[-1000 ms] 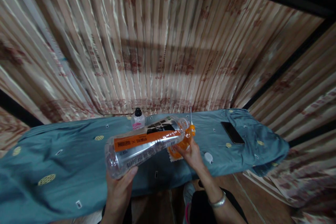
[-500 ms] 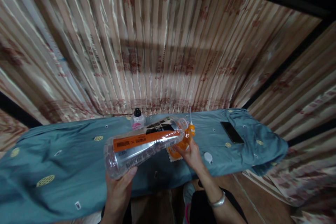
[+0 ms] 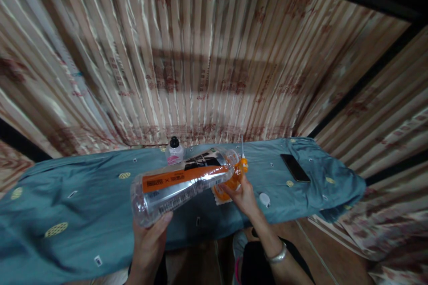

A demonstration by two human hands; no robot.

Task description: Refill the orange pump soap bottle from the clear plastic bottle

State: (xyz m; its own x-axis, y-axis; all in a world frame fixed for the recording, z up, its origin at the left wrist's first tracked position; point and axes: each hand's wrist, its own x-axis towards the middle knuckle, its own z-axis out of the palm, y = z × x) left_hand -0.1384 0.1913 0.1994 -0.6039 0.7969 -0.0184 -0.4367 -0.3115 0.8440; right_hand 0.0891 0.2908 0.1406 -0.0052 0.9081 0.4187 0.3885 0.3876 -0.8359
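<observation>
A large clear bottle (image 3: 182, 182) with an orange and black label is held tilted above the tabletop (image 3: 83, 191), which is draped in a teal cloth. Its long axis runs from lower left to upper right: the base is gripped from below by the left hand (image 3: 150, 240), near the person's body, while the neck end is raised slightly and pointed away to the right. That neck end is met by a small orange container (image 3: 234, 179), which is held from underneath by the right hand (image 3: 243, 196). The mouth of the bottle and the orange container lie touching or just beside each other; which of the two cannot be told, since the clear plastic overlaps the orange.

The left hand is closed around the bottle's base, thumb laid against its underside. The right hand is closed on the orange container, with a thin white nozzle (image 3: 242, 148) standing up just behind it. The right hand is therefore the nearer one to the bottle's mouth, and the left is at the far end of the axis.

On the cloth, a small bottle with a black cap (image 3: 174, 151) stands behind the large one, a white cap (image 3: 264, 199) lies just right of the right hand, and a dark phone (image 3: 295, 168) lies well apart to the right. A bracelet (image 3: 277, 256) is worn on the right wrist.
</observation>
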